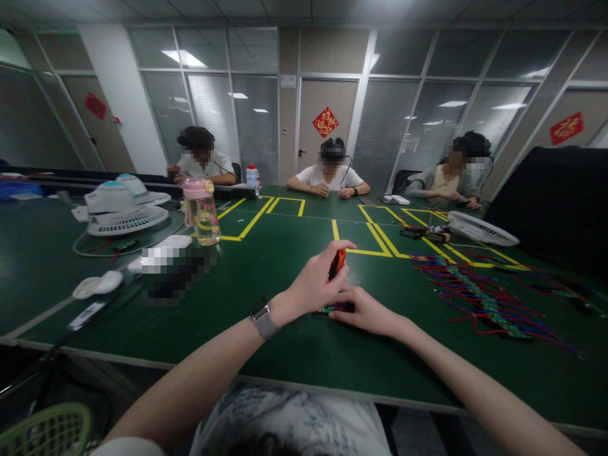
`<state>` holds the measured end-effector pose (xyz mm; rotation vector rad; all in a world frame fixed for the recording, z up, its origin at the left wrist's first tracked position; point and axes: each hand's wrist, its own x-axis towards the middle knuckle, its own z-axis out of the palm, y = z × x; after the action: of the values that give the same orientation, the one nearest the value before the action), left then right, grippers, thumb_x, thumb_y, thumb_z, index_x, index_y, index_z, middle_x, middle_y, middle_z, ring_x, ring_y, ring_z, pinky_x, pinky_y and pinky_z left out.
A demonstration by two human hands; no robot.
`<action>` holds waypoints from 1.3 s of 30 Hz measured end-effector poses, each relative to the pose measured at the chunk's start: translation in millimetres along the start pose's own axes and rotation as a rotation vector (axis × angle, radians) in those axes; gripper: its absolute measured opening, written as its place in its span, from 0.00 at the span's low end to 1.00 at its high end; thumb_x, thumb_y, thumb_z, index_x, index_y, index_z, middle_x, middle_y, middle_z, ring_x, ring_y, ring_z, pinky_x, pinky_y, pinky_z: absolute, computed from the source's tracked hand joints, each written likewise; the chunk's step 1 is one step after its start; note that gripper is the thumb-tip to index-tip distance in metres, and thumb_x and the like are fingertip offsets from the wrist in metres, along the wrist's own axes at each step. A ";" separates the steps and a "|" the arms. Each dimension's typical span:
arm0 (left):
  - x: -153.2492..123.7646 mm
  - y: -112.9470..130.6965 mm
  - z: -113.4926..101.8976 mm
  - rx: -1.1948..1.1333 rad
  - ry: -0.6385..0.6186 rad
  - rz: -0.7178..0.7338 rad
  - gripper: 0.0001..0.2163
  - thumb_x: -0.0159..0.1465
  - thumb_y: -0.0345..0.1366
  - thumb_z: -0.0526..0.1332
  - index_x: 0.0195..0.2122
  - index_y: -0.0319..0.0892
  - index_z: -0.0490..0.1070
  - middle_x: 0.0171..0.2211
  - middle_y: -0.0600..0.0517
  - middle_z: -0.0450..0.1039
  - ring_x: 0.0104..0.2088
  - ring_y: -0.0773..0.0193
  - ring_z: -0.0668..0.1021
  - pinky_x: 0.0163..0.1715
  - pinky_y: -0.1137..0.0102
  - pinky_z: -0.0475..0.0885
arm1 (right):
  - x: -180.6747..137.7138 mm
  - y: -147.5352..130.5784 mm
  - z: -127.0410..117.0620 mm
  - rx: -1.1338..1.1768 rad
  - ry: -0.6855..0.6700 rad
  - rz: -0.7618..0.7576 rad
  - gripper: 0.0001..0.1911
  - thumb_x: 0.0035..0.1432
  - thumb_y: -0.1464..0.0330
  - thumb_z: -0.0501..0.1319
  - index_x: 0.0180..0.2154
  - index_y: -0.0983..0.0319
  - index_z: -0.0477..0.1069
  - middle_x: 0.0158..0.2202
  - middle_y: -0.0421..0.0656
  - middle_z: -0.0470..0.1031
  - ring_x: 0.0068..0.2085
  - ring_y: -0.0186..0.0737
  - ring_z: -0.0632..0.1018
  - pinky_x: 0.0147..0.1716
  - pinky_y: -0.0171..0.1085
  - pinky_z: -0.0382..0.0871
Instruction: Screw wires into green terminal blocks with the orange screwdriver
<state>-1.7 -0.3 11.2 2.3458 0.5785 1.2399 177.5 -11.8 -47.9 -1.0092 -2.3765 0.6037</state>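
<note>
My left hand (316, 282), with a grey-banded watch (264, 318) at its wrist, is closed around the orange-and-black handle of a screwdriver (337, 263). The handle stands nearly upright, the index finger stretched over its top, while its lower end is hidden behind my hands. Under the fingers a small green circuit board (325, 310) lies on the green table (285, 361), mostly covered. My right hand (363, 310) rests low on the table with its fingers bent onto that board, touching my left hand.
Several green boards with red and blue wires (479, 291) lie in a row at right. A pink-lidded bottle (202, 215), white fan parts (126, 209) and a white case (98, 285) stand left. Yellow tape (370, 252) marks the table. Three people sit across it.
</note>
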 end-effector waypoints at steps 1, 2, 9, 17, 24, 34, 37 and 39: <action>-0.1 -0.1 0.1 0.001 0.000 0.001 0.16 0.66 0.30 0.53 0.56 0.44 0.59 0.34 0.54 0.68 0.31 0.68 0.73 0.36 0.71 0.68 | 0.1 -0.3 -0.1 0.001 -0.001 0.002 0.11 0.60 0.66 0.64 0.44 0.59 0.79 0.41 0.46 0.78 0.43 0.44 0.78 0.49 0.43 0.71; -0.2 -0.1 0.2 0.004 -0.001 0.001 0.16 0.66 0.30 0.53 0.56 0.44 0.59 0.34 0.54 0.68 0.31 0.68 0.73 0.36 0.71 0.68 | 0.3 -0.5 -0.1 0.003 -0.002 0.002 0.11 0.60 0.67 0.64 0.44 0.60 0.79 0.41 0.46 0.78 0.43 0.44 0.78 0.49 0.43 0.71; -1.4 0.4 0.8 0.037 0.004 0.025 0.17 0.65 0.29 0.53 0.56 0.44 0.59 0.35 0.54 0.67 0.30 0.68 0.72 0.35 0.71 0.68 | 0.9 -1.6 -0.3 0.033 0.003 -0.022 0.11 0.59 0.69 0.64 0.45 0.60 0.79 0.43 0.47 0.78 0.43 0.44 0.78 0.46 0.41 0.72; -0.7 -0.6 1.6 0.008 -0.001 0.018 0.17 0.66 0.30 0.53 0.56 0.44 0.58 0.34 0.54 0.68 0.31 0.67 0.73 0.36 0.70 0.69 | 0.8 -2.6 -0.9 0.037 -0.002 -0.026 0.11 0.59 0.68 0.64 0.45 0.60 0.79 0.43 0.46 0.78 0.43 0.43 0.78 0.47 0.42 0.72; -1.2 -0.1 1.7 -0.045 0.037 0.050 0.16 0.67 0.31 0.54 0.56 0.44 0.59 0.38 0.51 0.69 0.36 0.65 0.73 0.41 0.67 0.70 | 0.6 -0.4 0.2 0.016 -0.006 -0.012 0.12 0.60 0.67 0.63 0.45 0.60 0.79 0.41 0.46 0.78 0.42 0.43 0.78 0.47 0.42 0.72; 0.2 -0.7 2.7 -0.105 0.205 0.073 0.14 0.71 0.33 0.47 0.54 0.43 0.67 0.43 0.47 0.69 0.37 0.66 0.74 0.38 0.70 0.73 | 0.1 -0.7 -0.7 0.037 -0.006 0.000 0.11 0.60 0.68 0.63 0.45 0.60 0.79 0.39 0.44 0.75 0.38 0.40 0.76 0.41 0.38 0.72; 1.6 -2.1 2.8 -0.111 0.200 0.037 0.14 0.71 0.33 0.49 0.54 0.43 0.67 0.43 0.48 0.69 0.35 0.68 0.74 0.37 0.71 0.73 | 0.2 -1.3 -1.1 0.034 -0.010 0.004 0.12 0.60 0.68 0.63 0.45 0.60 0.79 0.39 0.44 0.74 0.38 0.39 0.76 0.41 0.38 0.71; 1.9 -3.5 3.3 -0.129 0.202 0.016 0.14 0.71 0.33 0.50 0.55 0.44 0.67 0.43 0.49 0.69 0.33 0.69 0.75 0.37 0.72 0.73 | 0.2 -1.8 -1.4 0.027 -0.011 0.011 0.11 0.59 0.68 0.64 0.45 0.60 0.79 0.38 0.44 0.74 0.37 0.39 0.76 0.39 0.37 0.71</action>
<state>1.5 3.1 8.8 2.1385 0.5270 1.4874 177.2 -12.5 -45.8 -1.0100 -2.3674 0.6457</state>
